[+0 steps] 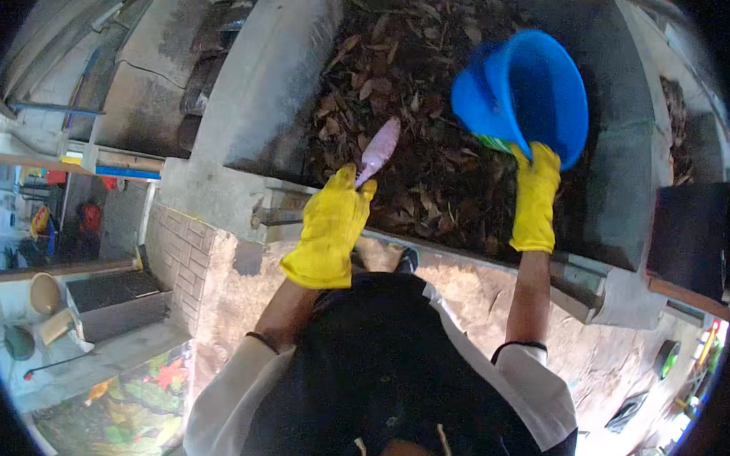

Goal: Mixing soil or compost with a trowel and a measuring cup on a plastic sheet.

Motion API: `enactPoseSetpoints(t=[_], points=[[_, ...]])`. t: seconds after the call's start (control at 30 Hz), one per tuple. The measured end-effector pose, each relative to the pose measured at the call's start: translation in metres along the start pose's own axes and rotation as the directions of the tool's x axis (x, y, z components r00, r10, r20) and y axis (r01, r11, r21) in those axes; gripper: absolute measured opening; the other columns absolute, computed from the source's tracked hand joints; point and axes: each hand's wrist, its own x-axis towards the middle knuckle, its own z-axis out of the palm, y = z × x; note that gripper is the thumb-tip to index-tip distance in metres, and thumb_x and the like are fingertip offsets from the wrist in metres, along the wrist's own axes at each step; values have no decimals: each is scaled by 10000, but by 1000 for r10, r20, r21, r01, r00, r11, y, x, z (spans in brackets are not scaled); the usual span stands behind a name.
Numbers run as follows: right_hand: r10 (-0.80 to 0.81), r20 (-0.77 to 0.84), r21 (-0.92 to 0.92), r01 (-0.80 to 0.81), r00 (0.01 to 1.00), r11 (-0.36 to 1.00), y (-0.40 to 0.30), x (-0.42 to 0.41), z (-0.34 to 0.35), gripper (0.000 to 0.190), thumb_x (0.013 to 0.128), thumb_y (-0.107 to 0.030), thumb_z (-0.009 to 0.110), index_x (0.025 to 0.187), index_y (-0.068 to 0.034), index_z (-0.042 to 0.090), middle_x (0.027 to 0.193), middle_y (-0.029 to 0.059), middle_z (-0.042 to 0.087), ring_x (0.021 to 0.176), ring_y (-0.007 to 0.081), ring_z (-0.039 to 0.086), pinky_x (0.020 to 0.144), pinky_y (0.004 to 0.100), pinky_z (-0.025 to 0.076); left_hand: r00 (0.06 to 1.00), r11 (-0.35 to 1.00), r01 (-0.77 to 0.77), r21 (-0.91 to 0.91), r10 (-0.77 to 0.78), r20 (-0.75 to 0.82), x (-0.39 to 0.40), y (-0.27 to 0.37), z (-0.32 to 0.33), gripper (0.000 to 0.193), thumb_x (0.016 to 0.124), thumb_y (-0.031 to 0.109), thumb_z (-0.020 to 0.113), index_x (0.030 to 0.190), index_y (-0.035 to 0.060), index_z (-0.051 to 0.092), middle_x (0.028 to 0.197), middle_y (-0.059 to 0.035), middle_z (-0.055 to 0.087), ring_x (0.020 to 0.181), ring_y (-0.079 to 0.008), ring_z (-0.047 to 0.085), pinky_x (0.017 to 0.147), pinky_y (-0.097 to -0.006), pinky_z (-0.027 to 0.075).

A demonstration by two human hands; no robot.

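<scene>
My left hand, in a yellow rubber glove, grips the handle of a pale pink hand trowel, whose blade points up and away from me. In a matching yellow glove, my right hand holds the near rim of a blue plastic bucket. The bucket is tilted on its side, its mouth facing right; no contents can be made out in its dark inside. Brown dry leaves lie beneath both hands in a concrete-walled bed. Something green shows under the bucket near my right fingers.
Concrete walls flank the leaf bed on the left and right, with a low ledge along its near side. Another compartment with dark items lies at upper left. A dark box-like object stands at right. Baskets lie at lower left.
</scene>
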Motion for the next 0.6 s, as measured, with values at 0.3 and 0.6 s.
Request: enactPoseSetpoints(t=[0.3, 0.6], points=[[77, 30, -62, -75, 997, 995, -52, 12, -13, 395, 881, -361, 867, 1056, -15, 791, 1089, 199, 777, 1058, 422, 702, 936, 511, 552, 913, 962, -243, 127, 271, -304, 23, -72, -194, 431, 986, 364, 748, 1323, 97, 722, 1199, -180, 765, 1042, -409, 742, 911, -472, 595], [-94, -4, -342, 87, 996, 936, -171, -16, -5, 285, 822, -262, 884, 997, -56, 794, 1001, 171, 770, 974, 410, 702, 881, 505, 561, 947, 969, 177, -174, -216, -236, 134, -422, -299, 590, 980, 489, 732, 1375, 55, 678, 811, -88, 679, 547, -164, 555, 489, -330, 431]])
